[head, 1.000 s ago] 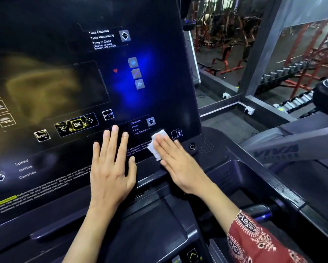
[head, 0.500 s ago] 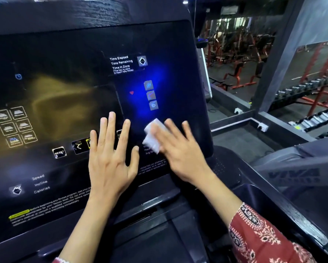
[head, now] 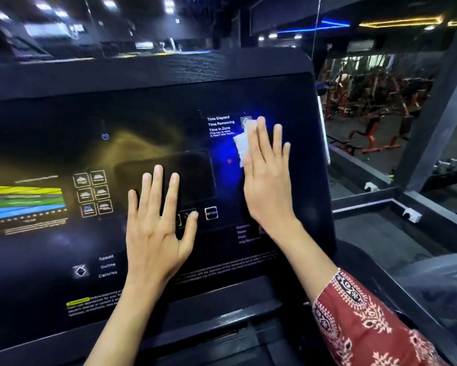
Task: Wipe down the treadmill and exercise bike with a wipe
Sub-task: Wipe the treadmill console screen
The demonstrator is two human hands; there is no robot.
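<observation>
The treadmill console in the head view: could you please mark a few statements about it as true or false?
1. The right hand presses a white wipe against the console with straight fingers. True.
2. The left hand holds a second wipe. False: it rests flat and bare on the console.
3. The wipe lies just right of the Time Elapsed label. True.
4. The right sleeve is plain blue. False: it is red with a white and black pattern.
5. The OPTION button is hidden under the right hand. False: it shows between the two hands.
</observation>
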